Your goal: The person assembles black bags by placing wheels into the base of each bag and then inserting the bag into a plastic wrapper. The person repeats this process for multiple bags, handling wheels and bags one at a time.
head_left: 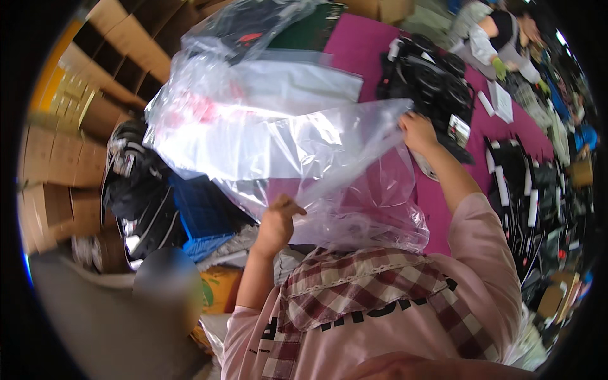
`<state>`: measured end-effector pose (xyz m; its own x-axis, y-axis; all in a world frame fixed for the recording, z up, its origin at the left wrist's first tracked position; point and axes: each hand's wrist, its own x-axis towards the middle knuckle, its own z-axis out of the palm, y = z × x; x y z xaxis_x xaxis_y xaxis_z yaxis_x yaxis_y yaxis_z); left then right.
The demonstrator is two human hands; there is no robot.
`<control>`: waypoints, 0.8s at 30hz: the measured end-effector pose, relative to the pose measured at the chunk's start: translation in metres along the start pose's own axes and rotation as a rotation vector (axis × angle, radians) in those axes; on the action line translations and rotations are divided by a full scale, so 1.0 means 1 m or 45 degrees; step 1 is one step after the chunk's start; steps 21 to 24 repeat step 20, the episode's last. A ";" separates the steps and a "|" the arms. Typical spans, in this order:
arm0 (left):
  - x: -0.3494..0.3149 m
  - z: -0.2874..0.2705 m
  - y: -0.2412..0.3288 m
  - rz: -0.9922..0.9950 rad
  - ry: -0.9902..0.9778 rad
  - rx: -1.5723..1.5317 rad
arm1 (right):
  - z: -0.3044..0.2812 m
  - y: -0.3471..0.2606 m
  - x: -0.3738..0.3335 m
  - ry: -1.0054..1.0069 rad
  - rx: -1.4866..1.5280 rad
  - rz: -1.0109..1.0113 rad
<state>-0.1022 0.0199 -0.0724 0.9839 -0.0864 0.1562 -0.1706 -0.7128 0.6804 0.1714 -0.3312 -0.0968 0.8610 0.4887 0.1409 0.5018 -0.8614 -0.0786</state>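
A large clear plastic bag (316, 136) is stretched out in front of me over the purple-covered table (354, 38). At its right end, my right hand (419, 133) is closed on a corner of the plastic. My left hand (278, 221) is curled at the near edge of the bag, with the film pinched in its fingers. Beneath and beyond it lie flat whitish plastic bags (304, 82). Reddish print shows through the crumpled left part. Black items with round parts (427, 76) sit just past my right hand.
Cardboard boxes (57, 152) are stacked on the left. A blue crate (202, 209) and black bagged goods (139, 190) stand beside the table. Black goods with white strips (519, 190) lie at right. A person in gloves (500, 47) works at the far right.
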 end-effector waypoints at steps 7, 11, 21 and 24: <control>-0.121 0.034 -0.090 -0.389 0.498 0.052 | 0.045 -0.073 0.084 -0.029 -0.157 -0.229; -0.135 -0.108 -0.082 -0.482 1.074 -0.005 | -0.066 -0.225 0.166 0.387 0.353 -0.496; -0.185 -0.209 0.036 -0.065 2.193 1.396 | -0.202 -0.331 0.118 1.018 1.321 -1.013; -0.185 -0.209 0.036 -0.065 2.193 1.396 | -0.202 -0.331 0.118 1.018 1.321 -1.013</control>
